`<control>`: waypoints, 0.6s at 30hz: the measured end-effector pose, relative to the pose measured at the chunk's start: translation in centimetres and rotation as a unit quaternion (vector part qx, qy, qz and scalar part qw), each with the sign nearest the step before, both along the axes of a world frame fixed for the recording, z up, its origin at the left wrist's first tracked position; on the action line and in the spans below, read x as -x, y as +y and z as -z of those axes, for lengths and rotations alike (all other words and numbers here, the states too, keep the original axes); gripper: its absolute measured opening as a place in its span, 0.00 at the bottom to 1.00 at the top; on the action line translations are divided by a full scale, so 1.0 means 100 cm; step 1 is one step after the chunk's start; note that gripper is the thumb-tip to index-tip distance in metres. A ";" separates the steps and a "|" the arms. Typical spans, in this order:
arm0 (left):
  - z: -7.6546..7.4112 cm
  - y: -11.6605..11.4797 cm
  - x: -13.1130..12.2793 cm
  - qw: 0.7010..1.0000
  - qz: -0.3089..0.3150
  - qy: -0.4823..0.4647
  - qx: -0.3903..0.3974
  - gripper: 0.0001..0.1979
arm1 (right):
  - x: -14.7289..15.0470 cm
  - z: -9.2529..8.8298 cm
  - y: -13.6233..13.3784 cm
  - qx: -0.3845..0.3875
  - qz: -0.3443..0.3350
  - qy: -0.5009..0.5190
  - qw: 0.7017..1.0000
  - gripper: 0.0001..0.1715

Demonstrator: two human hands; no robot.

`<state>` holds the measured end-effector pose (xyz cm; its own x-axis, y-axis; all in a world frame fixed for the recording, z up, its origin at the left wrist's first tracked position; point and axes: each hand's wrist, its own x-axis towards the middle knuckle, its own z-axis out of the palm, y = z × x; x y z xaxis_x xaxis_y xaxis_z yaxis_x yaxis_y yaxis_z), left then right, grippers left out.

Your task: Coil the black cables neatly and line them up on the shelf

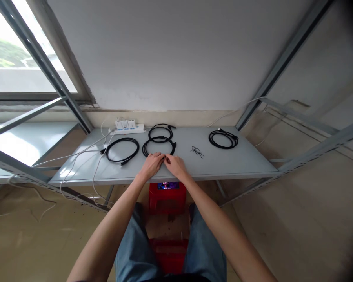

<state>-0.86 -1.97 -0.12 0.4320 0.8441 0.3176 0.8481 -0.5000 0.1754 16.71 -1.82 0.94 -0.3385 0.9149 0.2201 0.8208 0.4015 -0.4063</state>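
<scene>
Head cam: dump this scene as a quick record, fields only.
left hand: bare, fingertips at the front of a coiled black cable; grip unclear
right hand: bare, at the same coil, beside the left hand
other coils: two more coiled black cables, and one behind the hands
small item: tangle of thin black wire
surface: grey metal shelf
power: white power strip, at the back edge
below: red plastic stool with a lit screen
</scene>
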 end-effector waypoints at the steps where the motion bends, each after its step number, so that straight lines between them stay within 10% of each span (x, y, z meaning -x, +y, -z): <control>1: 0.000 0.000 0.000 1.000 0.000 0.000 -0.001 0.11 | 0.000 0.000 -0.001 -0.004 -0.005 -0.010 1.000 0.13; 18: -0.001 0.002 0.001 1.000 0.001 -0.027 0.006 0.09 | 0.004 0.002 -0.002 -0.012 -0.009 -0.060 0.998 0.13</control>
<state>-0.93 -1.79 -0.05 0.4166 0.8472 0.3298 0.8364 -0.4993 0.2262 16.29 -2.01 0.74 -0.3791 0.9036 0.1993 0.8556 0.4244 -0.2963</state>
